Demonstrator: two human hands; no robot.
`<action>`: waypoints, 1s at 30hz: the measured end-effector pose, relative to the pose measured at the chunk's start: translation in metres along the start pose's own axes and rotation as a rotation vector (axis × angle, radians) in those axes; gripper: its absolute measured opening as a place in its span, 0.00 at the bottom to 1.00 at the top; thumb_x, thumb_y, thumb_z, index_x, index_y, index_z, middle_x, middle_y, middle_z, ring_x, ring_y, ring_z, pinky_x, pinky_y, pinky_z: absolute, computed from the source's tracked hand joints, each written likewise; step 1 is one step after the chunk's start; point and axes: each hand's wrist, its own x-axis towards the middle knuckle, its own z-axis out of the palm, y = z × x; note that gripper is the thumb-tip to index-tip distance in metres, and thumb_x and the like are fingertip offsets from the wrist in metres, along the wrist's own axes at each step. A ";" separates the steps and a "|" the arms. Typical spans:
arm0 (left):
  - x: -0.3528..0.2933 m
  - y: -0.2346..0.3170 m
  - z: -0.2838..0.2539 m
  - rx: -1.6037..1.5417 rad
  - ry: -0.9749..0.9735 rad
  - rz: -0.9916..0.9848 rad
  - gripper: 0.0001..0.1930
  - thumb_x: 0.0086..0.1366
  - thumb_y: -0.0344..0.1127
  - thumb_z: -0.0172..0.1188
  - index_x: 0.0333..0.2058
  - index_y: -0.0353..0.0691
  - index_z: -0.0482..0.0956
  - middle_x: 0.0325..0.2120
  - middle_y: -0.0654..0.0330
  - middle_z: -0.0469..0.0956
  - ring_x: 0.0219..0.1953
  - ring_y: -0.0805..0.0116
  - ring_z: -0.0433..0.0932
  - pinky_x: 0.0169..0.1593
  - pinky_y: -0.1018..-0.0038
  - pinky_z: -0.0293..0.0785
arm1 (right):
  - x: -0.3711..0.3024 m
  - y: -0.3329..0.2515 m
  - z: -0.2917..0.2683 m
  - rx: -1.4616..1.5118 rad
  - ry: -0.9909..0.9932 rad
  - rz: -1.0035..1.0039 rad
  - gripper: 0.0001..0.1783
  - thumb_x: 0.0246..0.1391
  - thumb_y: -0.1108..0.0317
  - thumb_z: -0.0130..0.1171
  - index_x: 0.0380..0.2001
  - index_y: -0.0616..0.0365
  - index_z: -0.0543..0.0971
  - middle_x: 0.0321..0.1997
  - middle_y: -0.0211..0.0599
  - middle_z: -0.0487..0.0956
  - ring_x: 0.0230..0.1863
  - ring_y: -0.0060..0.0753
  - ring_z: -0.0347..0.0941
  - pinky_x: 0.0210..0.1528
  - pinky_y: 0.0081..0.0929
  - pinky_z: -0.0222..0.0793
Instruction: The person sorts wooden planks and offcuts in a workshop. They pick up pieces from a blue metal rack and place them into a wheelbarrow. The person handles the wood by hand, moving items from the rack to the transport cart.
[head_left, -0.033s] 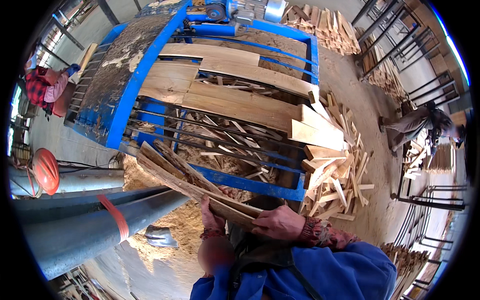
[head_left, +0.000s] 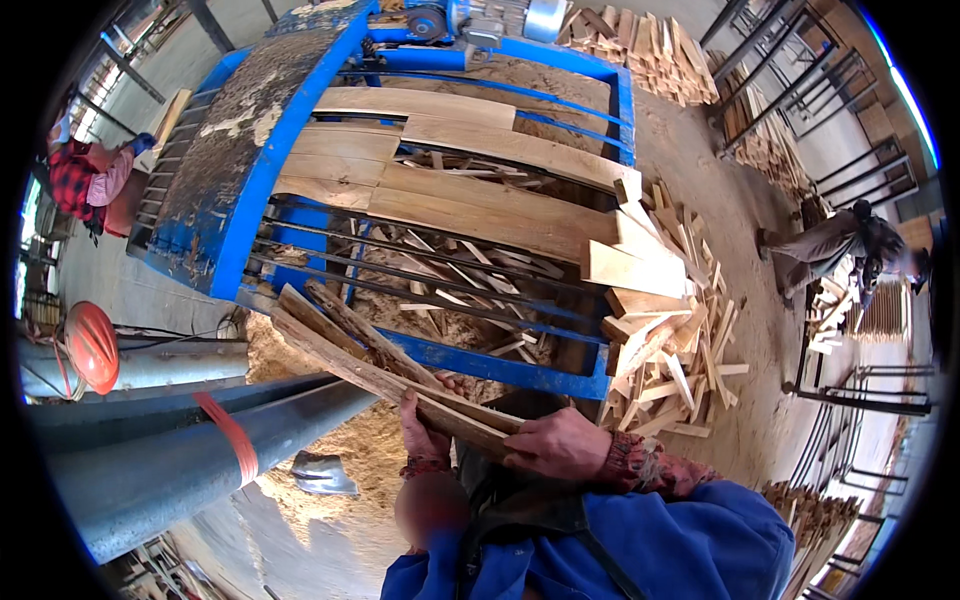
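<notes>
A small bundle of long, rough-edged wood strips (head_left: 378, 386) slants from my body up toward the blue machine's near left corner. My left hand (head_left: 426, 436) is closed around the bundle from below, its thumb against the near side. Closer to the strips' right end, my right hand (head_left: 560, 443) grips them from above. Just past the strips lies the blue frame of the machine (head_left: 480, 372). Across its dark bars rest several flat, pale boards (head_left: 490, 207).
Loose offcuts (head_left: 690, 370) are heaped by the machine's right end. Steel pipes (head_left: 160, 470) and an orange hard hat (head_left: 91, 347) are at left. Sawdust (head_left: 370, 465) covers the near floor. One person (head_left: 85, 180) is at far left, another (head_left: 840, 245) at right.
The boards on the machine have shifted slightly to the right. Both my hands and the strips stay nearly still.
</notes>
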 end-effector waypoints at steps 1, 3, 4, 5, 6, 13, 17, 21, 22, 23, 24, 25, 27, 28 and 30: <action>0.001 0.001 -0.001 0.009 0.012 -0.026 0.32 0.61 0.52 0.59 0.53 0.30 0.64 0.39 0.49 0.73 0.43 0.55 0.74 0.52 0.57 0.73 | 0.000 -0.001 -0.002 0.015 0.021 -0.014 0.10 0.53 0.64 0.64 0.36 0.55 0.81 0.27 0.38 0.78 0.28 0.46 0.77 0.27 0.38 0.74; 0.000 -0.001 -0.007 0.022 0.086 -0.012 0.30 0.60 0.51 0.60 0.49 0.30 0.68 0.38 0.49 0.74 0.42 0.53 0.74 0.52 0.58 0.73 | 0.001 0.006 -0.001 0.048 0.088 0.016 0.09 0.53 0.65 0.64 0.36 0.57 0.81 0.28 0.39 0.78 0.28 0.46 0.77 0.28 0.38 0.74; 0.001 -0.004 -0.013 0.024 0.122 -0.006 0.29 0.59 0.51 0.60 0.46 0.29 0.70 0.38 0.50 0.74 0.42 0.53 0.75 0.52 0.58 0.73 | 0.001 0.011 0.000 0.058 0.120 0.033 0.09 0.53 0.66 0.64 0.36 0.57 0.81 0.28 0.39 0.78 0.28 0.47 0.77 0.28 0.38 0.73; 0.003 -0.003 -0.022 -0.028 0.110 -0.044 0.28 0.59 0.49 0.60 0.47 0.29 0.70 0.38 0.49 0.74 0.42 0.53 0.75 0.52 0.58 0.73 | 0.002 0.020 0.007 0.120 0.138 0.043 0.09 0.53 0.67 0.63 0.36 0.59 0.80 0.29 0.41 0.78 0.29 0.48 0.77 0.29 0.39 0.73; 0.002 -0.006 -0.032 0.000 0.122 -0.041 0.28 0.59 0.49 0.60 0.47 0.29 0.70 0.38 0.49 0.74 0.42 0.53 0.75 0.52 0.58 0.73 | 0.001 0.028 0.015 0.110 0.134 0.061 0.10 0.54 0.66 0.63 0.37 0.60 0.80 0.29 0.41 0.77 0.29 0.49 0.77 0.30 0.40 0.73; -0.001 -0.002 -0.021 0.069 0.181 0.040 0.27 0.60 0.47 0.63 0.48 0.30 0.70 0.39 0.51 0.75 0.40 0.56 0.77 0.49 0.58 0.76 | 0.019 0.048 0.039 0.112 0.104 0.060 0.11 0.55 0.65 0.63 0.38 0.61 0.81 0.31 0.44 0.78 0.33 0.50 0.77 0.33 0.40 0.74; 0.001 -0.002 -0.024 0.074 0.166 0.060 0.25 0.61 0.45 0.63 0.48 0.31 0.70 0.38 0.52 0.76 0.39 0.57 0.77 0.47 0.58 0.77 | 0.026 0.060 0.047 0.164 0.168 0.083 0.12 0.53 0.66 0.64 0.39 0.61 0.81 0.35 0.46 0.79 0.35 0.51 0.78 0.36 0.38 0.76; -0.002 -0.001 -0.016 0.080 0.197 0.057 0.22 0.62 0.44 0.62 0.46 0.31 0.72 0.35 0.52 0.77 0.37 0.57 0.78 0.44 0.59 0.78 | 0.040 0.074 0.049 0.166 0.324 0.077 0.15 0.49 0.68 0.65 0.41 0.62 0.79 0.41 0.47 0.77 0.40 0.52 0.76 0.42 0.39 0.75; -0.002 0.001 -0.013 0.077 0.201 0.056 0.22 0.62 0.44 0.62 0.45 0.31 0.72 0.35 0.52 0.77 0.36 0.57 0.78 0.44 0.59 0.78 | 0.046 0.078 0.046 0.101 0.393 0.065 0.18 0.49 0.69 0.66 0.43 0.62 0.78 0.44 0.48 0.76 0.42 0.53 0.75 0.44 0.39 0.75; -0.002 0.001 -0.016 0.081 0.191 0.038 0.22 0.61 0.43 0.62 0.45 0.30 0.72 0.34 0.52 0.77 0.36 0.57 0.78 0.43 0.59 0.78 | 0.052 0.081 0.041 0.035 0.462 0.053 0.20 0.48 0.69 0.66 0.45 0.63 0.77 0.46 0.49 0.75 0.45 0.53 0.74 0.46 0.39 0.74; -0.002 0.002 -0.021 0.086 0.180 0.021 0.21 0.61 0.43 0.62 0.44 0.30 0.73 0.33 0.52 0.77 0.35 0.57 0.78 0.43 0.59 0.78 | 0.058 0.085 0.036 -0.031 0.531 0.041 0.23 0.47 0.69 0.67 0.48 0.63 0.76 0.48 0.50 0.74 0.48 0.53 0.73 0.49 0.39 0.73; -0.003 0.002 -0.023 0.089 0.170 0.003 0.21 0.61 0.43 0.62 0.44 0.30 0.73 0.33 0.52 0.77 0.35 0.57 0.78 0.43 0.59 0.78 | 0.062 0.092 0.033 -0.046 0.565 0.077 0.25 0.48 0.69 0.67 0.50 0.63 0.74 0.50 0.50 0.73 0.49 0.54 0.71 0.50 0.39 0.72; -0.002 -0.001 -0.025 0.095 0.194 0.028 0.21 0.61 0.43 0.62 0.44 0.30 0.73 0.33 0.52 0.77 0.34 0.57 0.79 0.42 0.59 0.79 | 0.070 0.104 0.028 -0.074 0.631 0.149 0.29 0.48 0.69 0.67 0.54 0.64 0.72 0.53 0.51 0.71 0.53 0.54 0.69 0.53 0.40 0.70; -0.001 -0.002 -0.026 0.096 0.205 0.044 0.21 0.61 0.43 0.62 0.44 0.30 0.73 0.32 0.52 0.78 0.34 0.57 0.79 0.42 0.59 0.79 | 0.075 0.104 0.025 -0.059 0.626 0.153 0.29 0.49 0.69 0.67 0.54 0.64 0.72 0.53 0.51 0.71 0.53 0.54 0.69 0.53 0.39 0.70; -0.002 -0.001 -0.033 0.098 0.211 0.017 0.23 0.60 0.44 0.63 0.45 0.31 0.73 0.34 0.52 0.78 0.36 0.57 0.79 0.43 0.60 0.78 | 0.085 0.099 0.020 -0.027 0.616 0.161 0.28 0.51 0.68 0.67 0.54 0.64 0.72 0.55 0.52 0.70 0.54 0.54 0.71 0.53 0.38 0.70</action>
